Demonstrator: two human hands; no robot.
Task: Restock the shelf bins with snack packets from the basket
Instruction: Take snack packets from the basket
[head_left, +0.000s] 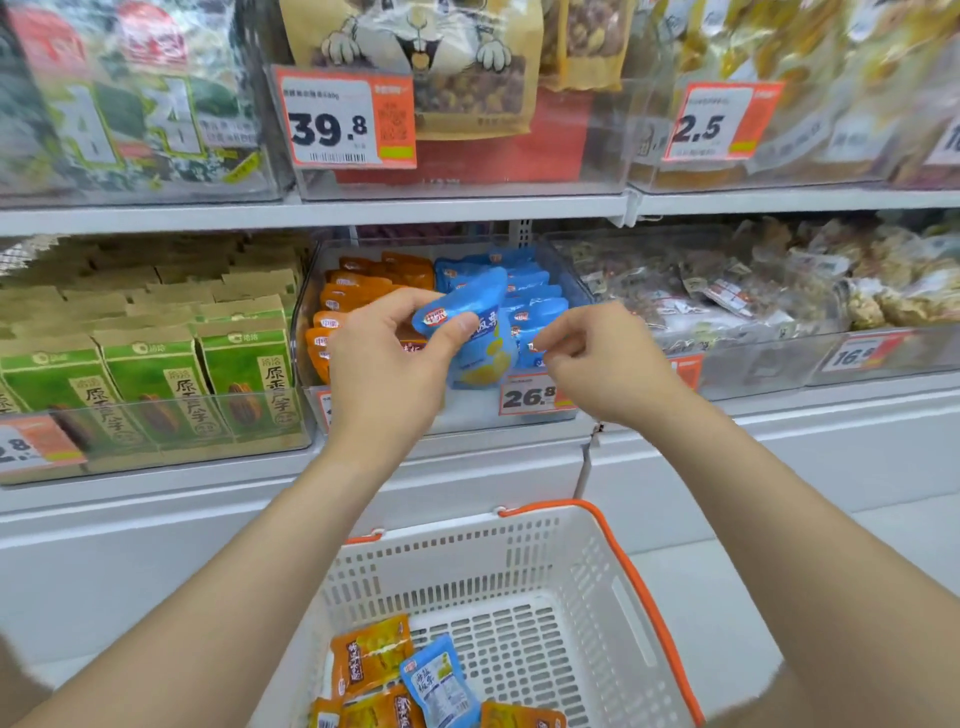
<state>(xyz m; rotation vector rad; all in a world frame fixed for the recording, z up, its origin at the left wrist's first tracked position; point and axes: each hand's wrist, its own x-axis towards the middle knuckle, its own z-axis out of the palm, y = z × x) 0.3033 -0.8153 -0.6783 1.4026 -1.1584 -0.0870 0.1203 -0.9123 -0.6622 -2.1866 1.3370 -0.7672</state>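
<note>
**Task item, position.** One blue snack packet (480, 358) is held upright at the front of the clear shelf bin (303, 306) on the middle shelf, above the price tag (530, 395) marked 26.8. It sits at the fingertips of the left hand (384, 364), between the two hands, and it overlaps the front wall of the bin.

**Bin contents.** A row of orange packets (358, 291) stands on the left side of the bin. A row of blue packets (530, 291) stands on the right side.

**Left hand.** The fingers are curled. The thumb (457, 327) lies across the printed face of the blue snack packet near its top, with the other fingers behind it. The packet is clamped.

**Right hand.** The right hand (602, 364) is just beside the held packet, at the front of the blue row. Its fingers are curled, and thumb and forefinger meet at the corner of a packet there. Whether they grip that packet cannot be told.

**Supply.** The white perforated basket (587, 566) with orange handles (639, 587) sits below the arms. It holds several orange basket packets (371, 657) and one blue basket packet (441, 680), all at its near left end.
</note>
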